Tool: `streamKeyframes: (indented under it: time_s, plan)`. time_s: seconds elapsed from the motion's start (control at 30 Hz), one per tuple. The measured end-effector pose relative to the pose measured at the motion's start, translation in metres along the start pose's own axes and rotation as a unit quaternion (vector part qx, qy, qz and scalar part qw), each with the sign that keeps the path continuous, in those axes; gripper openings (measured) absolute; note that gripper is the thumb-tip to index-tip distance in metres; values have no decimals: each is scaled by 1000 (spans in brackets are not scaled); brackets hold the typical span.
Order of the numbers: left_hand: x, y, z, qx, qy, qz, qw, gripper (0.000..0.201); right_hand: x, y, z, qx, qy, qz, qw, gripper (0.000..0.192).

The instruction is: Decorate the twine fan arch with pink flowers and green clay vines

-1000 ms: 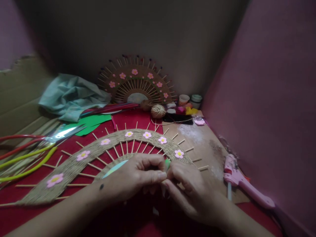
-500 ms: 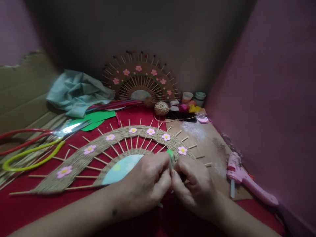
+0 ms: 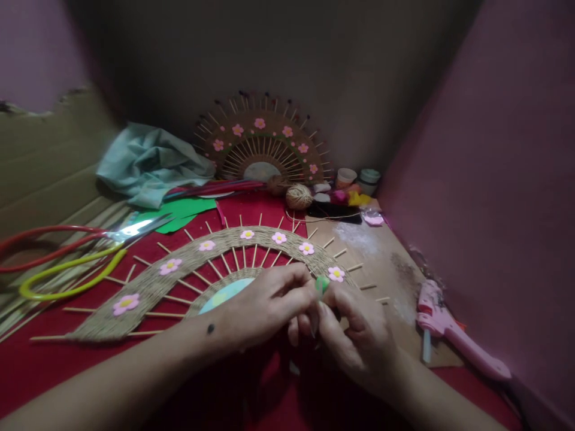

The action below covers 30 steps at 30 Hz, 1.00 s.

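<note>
Pinching a small green piece point(image 3: 321, 284) between both sets of fingertips: my left hand point(image 3: 265, 308) closes thumb and forefinger on it from the left, my right hand point(image 3: 354, 335) clamps it from the right, remaining fingers curled under. The piece sits just above the right end of the jute fan frame point(image 3: 197, 263), close to the pink flower point(image 3: 336, 273) nearest my hands. The frame lies flat on the red cloth point(image 3: 67, 365), bamboo sticks radiating out, pink flowers spaced along the arc, a pale disc point(image 3: 222, 293) at its centre partly hidden by my left hand. Right of my hands, a pink glue gun point(image 3: 449, 335) lies on the cardboard sheet point(image 3: 381, 263), well apart. Left side: scissors point(image 3: 130, 229) with red handles, a yellow-green loop point(image 3: 67, 281) below them, green paper point(image 3: 179, 212) behind. Back wall: a second finished fan point(image 3: 263, 146) stands upright, a twine ball point(image 3: 299, 196) in front of it, two small pots point(image 3: 357, 178) to its right, crumpled teal cloth point(image 3: 148, 161) to its left.
</note>
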<state>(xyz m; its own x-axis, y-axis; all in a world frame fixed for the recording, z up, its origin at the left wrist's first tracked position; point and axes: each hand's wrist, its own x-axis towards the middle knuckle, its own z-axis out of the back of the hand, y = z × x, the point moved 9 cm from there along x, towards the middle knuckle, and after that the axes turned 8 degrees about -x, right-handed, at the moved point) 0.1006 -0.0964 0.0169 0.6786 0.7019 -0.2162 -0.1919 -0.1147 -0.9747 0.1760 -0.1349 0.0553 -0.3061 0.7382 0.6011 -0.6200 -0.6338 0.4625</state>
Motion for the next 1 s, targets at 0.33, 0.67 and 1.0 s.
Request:
streamKeyframes:
  time_s: [0.33, 0.67, 1.0]
  plan:
    - [-1, -8, -2, 77, 28, -68, 994, 28, 0, -16, -1, 26, 23, -84, 996, 19]
    - [-9, -15, -7, 255, -56, -262, 929, 20, -1, 2, -4, -140, -5, 2, 990, 19]
    - [-9, -13, 6, 244, -125, -225, 935, 17, 0, -3, 7, -131, -26, -24, 991, 21]
